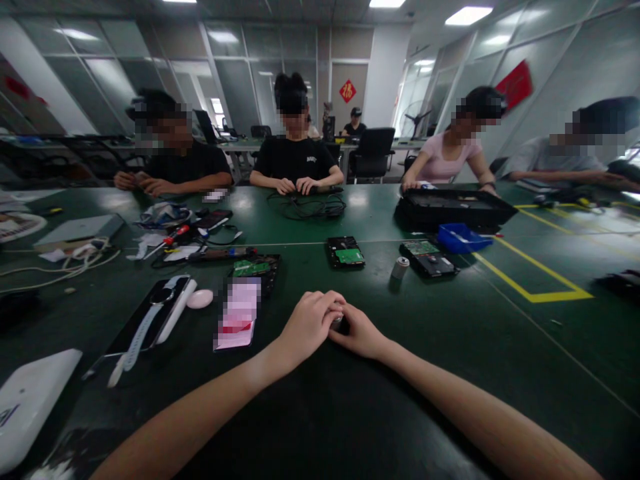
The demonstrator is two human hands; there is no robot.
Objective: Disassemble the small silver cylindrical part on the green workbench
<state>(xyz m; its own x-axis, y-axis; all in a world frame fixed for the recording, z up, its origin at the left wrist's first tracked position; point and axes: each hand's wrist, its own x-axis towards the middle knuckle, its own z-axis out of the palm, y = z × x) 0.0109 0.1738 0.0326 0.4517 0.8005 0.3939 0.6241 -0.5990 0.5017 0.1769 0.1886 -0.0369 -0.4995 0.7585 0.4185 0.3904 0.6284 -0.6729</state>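
Observation:
My left hand (313,320) and my right hand (361,331) meet low over the dark green table (300,413). Between their curled fingers sits a small metallic cylinder (338,323), mostly covered, with both hands closed round it. Beyond them to the right, a silver cylinder (400,268) stands upright beside a hard drive (430,258) with a green board. Another hard drive (346,253) lies farther ahead. A lit phone (238,313) is left of my left hand, partly over a third drive (267,270).
A watch (161,294) lies on a dark device at the left, near a pink disc (200,299) and a white box (35,400). Ahead are tools, cables (320,205), a blue tray (463,238) and a black case (455,208). Several people sit across the table.

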